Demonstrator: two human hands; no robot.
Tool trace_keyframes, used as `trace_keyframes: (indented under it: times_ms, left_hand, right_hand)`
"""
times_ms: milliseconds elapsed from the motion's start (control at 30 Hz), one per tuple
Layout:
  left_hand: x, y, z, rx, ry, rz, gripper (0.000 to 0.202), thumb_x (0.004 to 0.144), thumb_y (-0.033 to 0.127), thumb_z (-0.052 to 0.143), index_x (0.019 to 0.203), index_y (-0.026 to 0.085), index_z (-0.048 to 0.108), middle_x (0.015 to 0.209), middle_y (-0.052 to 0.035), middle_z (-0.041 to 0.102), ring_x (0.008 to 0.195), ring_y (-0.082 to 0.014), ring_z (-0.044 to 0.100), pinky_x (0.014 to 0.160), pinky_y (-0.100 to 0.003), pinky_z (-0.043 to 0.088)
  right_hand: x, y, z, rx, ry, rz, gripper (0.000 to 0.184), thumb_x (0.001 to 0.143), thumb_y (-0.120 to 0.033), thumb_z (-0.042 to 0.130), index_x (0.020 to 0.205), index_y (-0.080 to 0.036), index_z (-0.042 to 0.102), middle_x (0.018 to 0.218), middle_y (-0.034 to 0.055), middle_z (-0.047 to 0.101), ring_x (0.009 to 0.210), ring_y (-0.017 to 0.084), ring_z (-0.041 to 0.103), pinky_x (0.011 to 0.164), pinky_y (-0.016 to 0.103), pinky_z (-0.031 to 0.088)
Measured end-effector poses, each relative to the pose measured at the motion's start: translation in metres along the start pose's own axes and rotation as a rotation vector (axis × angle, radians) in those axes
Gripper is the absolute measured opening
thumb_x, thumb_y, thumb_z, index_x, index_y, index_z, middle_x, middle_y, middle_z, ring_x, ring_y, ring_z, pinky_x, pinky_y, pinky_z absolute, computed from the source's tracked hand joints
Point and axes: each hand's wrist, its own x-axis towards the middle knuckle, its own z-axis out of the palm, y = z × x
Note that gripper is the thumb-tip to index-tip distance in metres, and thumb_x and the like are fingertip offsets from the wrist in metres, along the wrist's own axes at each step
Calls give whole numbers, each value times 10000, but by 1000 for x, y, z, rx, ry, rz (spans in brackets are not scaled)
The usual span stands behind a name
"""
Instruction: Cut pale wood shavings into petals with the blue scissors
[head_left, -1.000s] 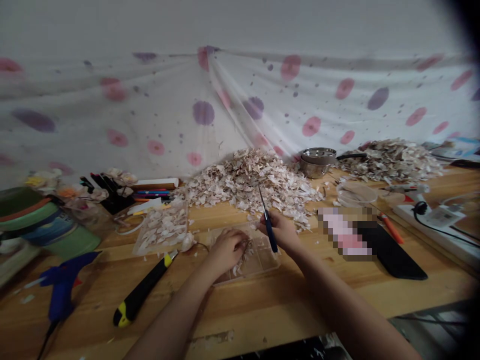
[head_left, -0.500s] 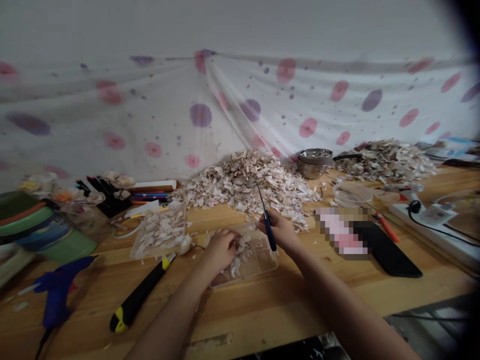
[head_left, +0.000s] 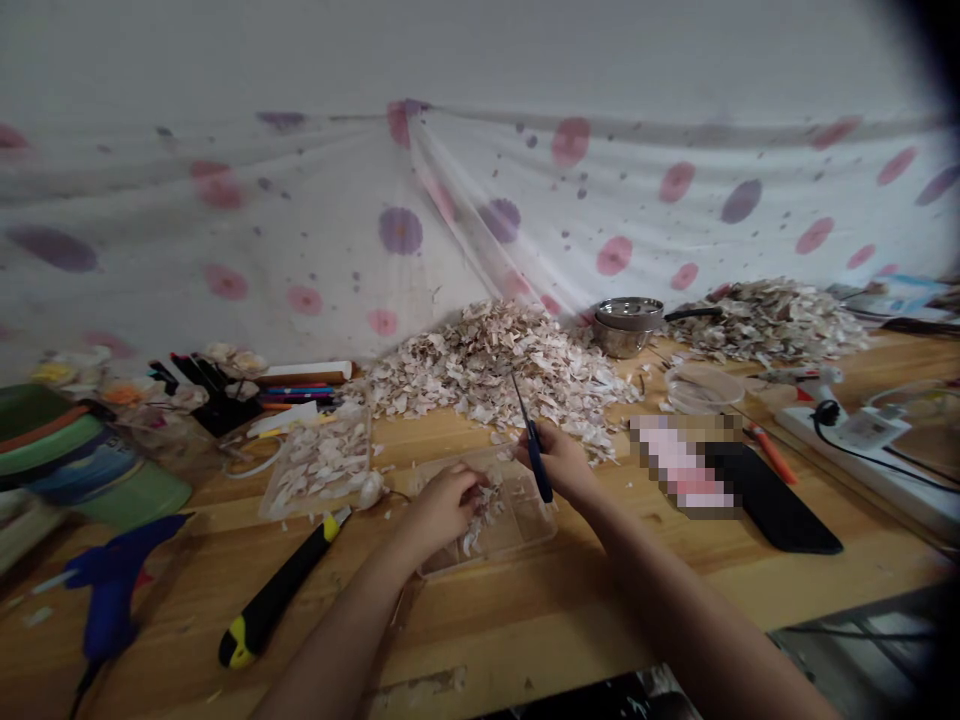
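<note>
- Wooden table (head_left: 525, 620), spotted cloth behind.
- Right hand (head_left: 564, 468), frame centre, fingers wrapped round blue-handled scissors (head_left: 534, 455); long axis near-vertical, tips pointing up-left at pale flake pile (head_left: 495, 360).
- Left hand (head_left: 439, 510) curled into clear plastic tray (head_left: 529, 520); grip unclear.

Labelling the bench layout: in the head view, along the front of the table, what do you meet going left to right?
Blue glue gun → black-and-yellow utility knife → left hand → right hand holding scissors → black flat device → white power strip.
</note>
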Motion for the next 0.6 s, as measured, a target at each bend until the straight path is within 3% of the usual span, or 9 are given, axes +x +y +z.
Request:
trace_keyframes:
  times_ms: [267,433,600]
  left_hand:
    - [-3,-3,-13,-41,82,-87,316,822,66,429,1019,173,653,1067,-79,658,1017,-178,591,895,-288,430]
    - [-6,-2,-13,12,-62,-160,347,768,39,425,966,184,671,981,-58,700,930,-174,622,821,-269,441]
    - [-9,4,-11,-60,-133,-68,364,735,41,415,927,190,686,911,-38,703,853,-158,625,764,-248,446]
  right_hand:
    - [11,16,-6,22,81,39,208,698,-375,603,764,-185,552,635,-22,540,587,139,501,530,218,364]
    - [18,15,-30,-187,155,115,300,760,-471,556,766,-173,585,674,13,601,628,160,554,532,225,360]
    - [17,5,-48,-442,150,227,312,789,-481,559,770,-172,602,699,35,632,650,168,578,521,224,333]
